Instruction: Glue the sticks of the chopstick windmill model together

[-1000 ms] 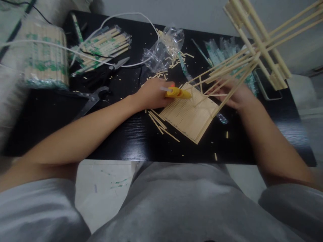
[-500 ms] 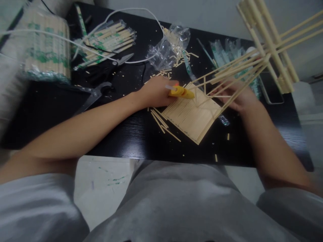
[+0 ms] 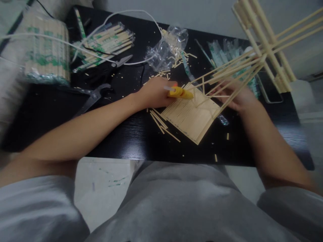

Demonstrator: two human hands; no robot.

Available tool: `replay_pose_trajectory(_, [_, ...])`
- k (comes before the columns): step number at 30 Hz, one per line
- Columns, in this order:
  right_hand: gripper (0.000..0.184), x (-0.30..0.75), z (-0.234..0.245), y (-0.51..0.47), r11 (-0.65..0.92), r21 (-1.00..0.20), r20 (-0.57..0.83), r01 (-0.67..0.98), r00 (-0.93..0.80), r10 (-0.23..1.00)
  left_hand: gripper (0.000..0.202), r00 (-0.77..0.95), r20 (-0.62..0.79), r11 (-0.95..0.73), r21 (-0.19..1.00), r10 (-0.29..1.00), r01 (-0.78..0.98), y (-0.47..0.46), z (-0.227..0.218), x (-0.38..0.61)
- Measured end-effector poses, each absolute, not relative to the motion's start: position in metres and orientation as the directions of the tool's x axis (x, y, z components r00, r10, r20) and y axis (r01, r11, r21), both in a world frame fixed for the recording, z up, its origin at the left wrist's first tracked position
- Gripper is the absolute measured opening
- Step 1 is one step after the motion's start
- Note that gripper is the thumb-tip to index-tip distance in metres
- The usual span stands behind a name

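Although the black table (image 3: 126, 134) is littered with offcuts (image 3: 215, 157), its middle holds the work. A tall stick frame (image 3: 262, 50) slants from there toward the upper right, its foot meeting the flat stick panel (image 3: 191, 114), which lies diamond-wise on the table. Behind the frame's lower sticks sits the right hand (image 3: 241, 99), blurred; whether its fingers grip them cannot be told. The left hand (image 3: 153, 93) clenches its fingers around a yellow glue gun (image 3: 180, 93), long axis lying left to right, nozzle pointing right near the panel's far corner.
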State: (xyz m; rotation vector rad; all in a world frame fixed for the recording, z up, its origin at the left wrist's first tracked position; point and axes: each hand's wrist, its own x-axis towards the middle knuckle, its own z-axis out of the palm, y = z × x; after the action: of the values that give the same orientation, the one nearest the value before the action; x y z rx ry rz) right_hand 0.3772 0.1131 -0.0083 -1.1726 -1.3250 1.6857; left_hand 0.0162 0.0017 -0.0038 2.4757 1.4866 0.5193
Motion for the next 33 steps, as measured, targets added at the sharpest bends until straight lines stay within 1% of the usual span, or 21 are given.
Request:
replay_pose_trajectory(6, [0.013, 0.3747, -0.0065, 0.1101, -0.252, -0.968, -0.241, 0.011, -0.334, 0.911, 0.032, 0.427, 0.198, -0.47, 0.339, 0.883, 0.815, 0.0026, -0.0063, 0.0165])
replay_pose_trajectory(11, [0.018, 0.3759, -0.0058, 0.111, -0.256, -0.967, -0.244, 0.009, -0.335, 0.91, 0.029, 0.439, 0.23, -0.494, 0.343, 0.869, 0.799, 0.0038, -0.0088, 0.0154])
replay_pose_trajectory(15, [0.014, 0.377, -0.0071, 0.1123, -0.257, -0.966, -0.252, 0.029, -0.331, 0.91, 0.028, 0.438, 0.248, -0.501, 0.348, 0.864, 0.792, 0.0044, -0.0103, 0.0148])
replay_pose_trajectory(21, [0.01, 0.3752, -0.0061, 0.1109, -0.251, -0.967, -0.247, 0.031, -0.325, 0.913, 0.028, 0.434, 0.239, -0.494, 0.344, 0.868, 0.798, 0.0038, -0.0096, 0.0153])
replay_pose_trajectory(23, [0.013, 0.3751, -0.0059, 0.1107, -0.247, -0.968, -0.247, 0.043, -0.329, 0.911, 0.03, 0.437, 0.231, -0.493, 0.34, 0.869, 0.801, 0.0037, -0.009, 0.0154])
replay_pose_trajectory(26, [0.017, 0.3751, -0.0061, 0.1107, -0.248, -0.969, -0.241, 0.024, -0.339, 0.909, 0.029, 0.433, 0.215, -0.483, 0.334, 0.875, 0.81, 0.0037, -0.0082, 0.0154])
replay_pose_trajectory(30, [0.013, 0.3741, -0.0051, 0.1094, -0.251, -0.968, -0.235, -0.001, -0.352, 0.906, 0.027, 0.425, 0.222, -0.478, 0.323, 0.877, 0.817, 0.0036, -0.0085, 0.0156])
replay_pose_trajectory(33, [0.014, 0.3727, -0.0036, 0.1083, -0.262, -0.965, -0.236, -0.027, -0.352, 0.906, 0.028, 0.42, 0.222, -0.473, 0.318, 0.88, 0.822, 0.0035, -0.0088, 0.0159])
